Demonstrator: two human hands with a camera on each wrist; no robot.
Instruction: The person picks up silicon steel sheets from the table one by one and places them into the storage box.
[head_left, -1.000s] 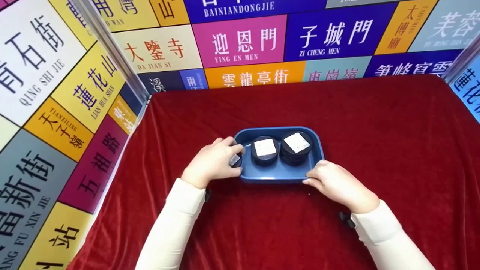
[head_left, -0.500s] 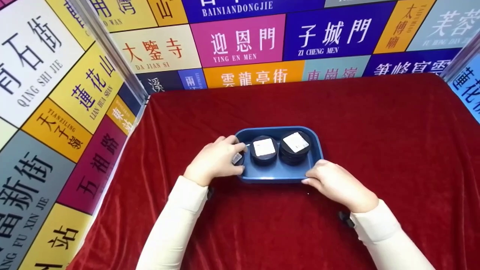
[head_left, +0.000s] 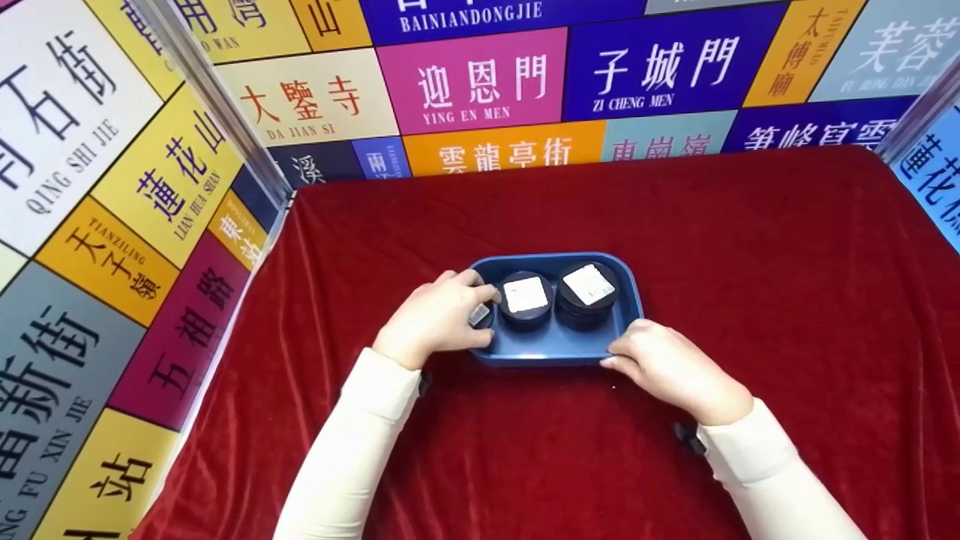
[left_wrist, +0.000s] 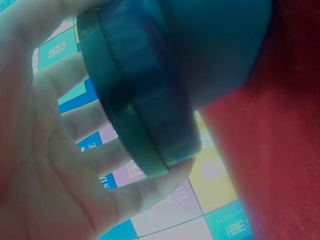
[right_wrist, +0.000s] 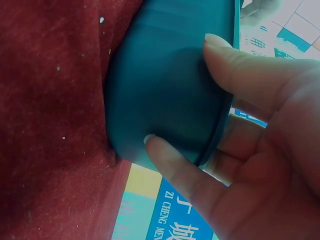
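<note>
My left hand (head_left: 431,315) grips a flat round black container (head_left: 483,316) with a white label, tilted over the left end of a blue tray (head_left: 547,346). Up close in the left wrist view, that container (left_wrist: 145,90) shows a band like a lid edge, held between thumb and fingers. Inside the tray stand a black round container (head_left: 527,321) on the left and a stack of black round containers (head_left: 587,313) on the right, both topped with white labels. At the tray's near right corner, my right hand (head_left: 671,367) pinches the rim; thumb and fingers press the wall (right_wrist: 165,85).
The tray stands on a table draped in dark red velvet cloth (head_left: 540,450). Colourful panels with street names (head_left: 480,82) line the back and left sides, with metal corner posts (head_left: 229,97) between them. Small white specks lie on the cloth.
My left hand has shifted slightly right, bringing the black container further in over the tray's left end. The right hand keeps its hold on the rim. The head view has drifted slightly.
</note>
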